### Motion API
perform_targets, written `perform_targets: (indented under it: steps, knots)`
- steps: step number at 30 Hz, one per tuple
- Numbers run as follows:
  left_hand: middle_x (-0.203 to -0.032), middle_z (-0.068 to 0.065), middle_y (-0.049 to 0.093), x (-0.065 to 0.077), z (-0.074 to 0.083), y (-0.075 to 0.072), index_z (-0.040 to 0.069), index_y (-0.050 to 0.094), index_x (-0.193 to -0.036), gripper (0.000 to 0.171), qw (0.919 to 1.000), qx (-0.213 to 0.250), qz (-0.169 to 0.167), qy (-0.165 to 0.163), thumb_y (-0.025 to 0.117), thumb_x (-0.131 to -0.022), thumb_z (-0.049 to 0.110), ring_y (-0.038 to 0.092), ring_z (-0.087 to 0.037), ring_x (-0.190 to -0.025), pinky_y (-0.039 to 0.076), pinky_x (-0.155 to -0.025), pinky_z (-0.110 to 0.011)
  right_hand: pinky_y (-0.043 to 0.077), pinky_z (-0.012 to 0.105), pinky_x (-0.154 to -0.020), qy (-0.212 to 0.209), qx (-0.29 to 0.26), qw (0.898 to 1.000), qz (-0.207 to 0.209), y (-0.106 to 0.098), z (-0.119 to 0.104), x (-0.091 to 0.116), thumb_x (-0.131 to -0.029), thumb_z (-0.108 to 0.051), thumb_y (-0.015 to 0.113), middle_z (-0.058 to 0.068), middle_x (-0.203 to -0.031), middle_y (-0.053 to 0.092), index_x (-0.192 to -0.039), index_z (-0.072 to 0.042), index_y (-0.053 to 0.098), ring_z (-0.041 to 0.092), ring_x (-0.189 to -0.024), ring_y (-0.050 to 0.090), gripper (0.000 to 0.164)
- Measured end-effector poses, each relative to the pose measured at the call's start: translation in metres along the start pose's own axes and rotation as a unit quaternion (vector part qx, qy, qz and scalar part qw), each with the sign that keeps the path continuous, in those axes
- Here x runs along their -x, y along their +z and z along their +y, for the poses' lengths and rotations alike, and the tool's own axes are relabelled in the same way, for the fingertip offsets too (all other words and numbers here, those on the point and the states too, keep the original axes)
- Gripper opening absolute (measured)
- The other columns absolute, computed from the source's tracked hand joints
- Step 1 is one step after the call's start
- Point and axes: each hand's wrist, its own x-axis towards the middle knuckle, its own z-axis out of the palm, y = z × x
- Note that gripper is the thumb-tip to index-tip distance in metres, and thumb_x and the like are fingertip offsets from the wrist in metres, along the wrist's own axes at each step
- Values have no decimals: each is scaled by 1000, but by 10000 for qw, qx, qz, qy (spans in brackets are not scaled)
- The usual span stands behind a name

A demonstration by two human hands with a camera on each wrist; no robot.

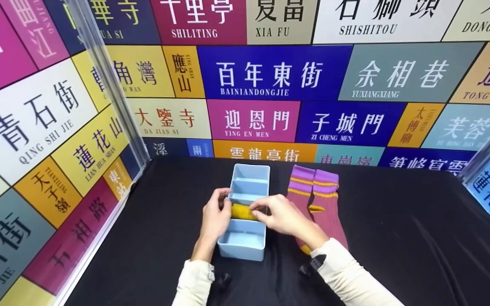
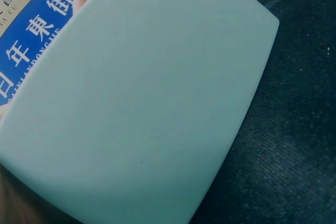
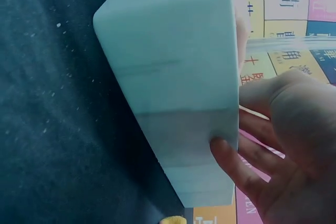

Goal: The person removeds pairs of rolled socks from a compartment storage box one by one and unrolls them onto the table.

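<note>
A long pale blue box (image 1: 241,250) with several compartments stands on the black cloth. In its middle compartment lies a soft yellow bundle (image 1: 241,211), perhaps rolled cloth. My left hand (image 1: 216,214) is at the box's left side, thumb against the bundle's left end; its other fingertips are hidden. My right hand (image 1: 281,214) reaches over the right wall and pinches the bundle's right end between thumb and finger. In the right wrist view one fingertip (image 3: 220,148) touches the outer wall. The left wrist view is mostly filled by the box's end wall (image 2: 142,98).
A pair of mauve socks (image 1: 330,212) with purple cuffs and yellow stripes lies flat right of the box, partly under my right forearm. Printed panels (image 1: 253,121) with place names rise behind the black table (image 1: 398,238) and at both sides.
</note>
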Motion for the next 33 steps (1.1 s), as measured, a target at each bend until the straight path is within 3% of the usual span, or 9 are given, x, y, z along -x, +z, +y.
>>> perform_targets:
  steps: [9,20,26,29,33]
  knots:
    - [-128,-14,77,0,-1,2,10,70,-132,28,9999,47,-116,-30,58,-106,9,75,-19,-104,58,-95,-40,60,36,-72,338,374,9987,35,1,5,-12,-88,-46,90,-7,-94,84,-105,-24,86,12,-88,79,28]
    - [-129,-14,76,1,-1,-1,11,70,-132,28,9998,102,-148,-92,59,-107,8,74,-20,-105,58,-97,-40,57,38,-65,116,1552,9855,-682,-4,-3,-27,-88,-50,88,-6,-101,84,-113,-26,85,18,-89,78,35]
    - [-129,-16,76,0,-3,0,10,70,-133,29,9998,134,-155,-43,58,-107,8,74,-20,-103,58,-96,-40,52,40,-57,132,1760,9810,-810,-4,-6,-34,-84,-49,91,-5,-92,83,-104,-25,86,24,-78,74,31]
    - [-129,-16,76,0,-4,0,10,70,-133,29,9998,148,-149,-18,58,-107,8,74,-19,-101,58,-95,-39,43,39,-51,79,1852,9795,-790,-2,-7,-35,-84,-46,92,-7,-75,75,-94,-24,84,24,-67,65,25]
    - [-126,-13,77,0,-5,0,14,70,-131,28,9998,141,-137,-5,58,-106,8,74,-17,-99,58,-94,-37,31,37,-48,6,1927,9783,-758,0,-7,-35,-86,-43,91,-8,-59,47,-83,-19,77,22,-58,51,27]
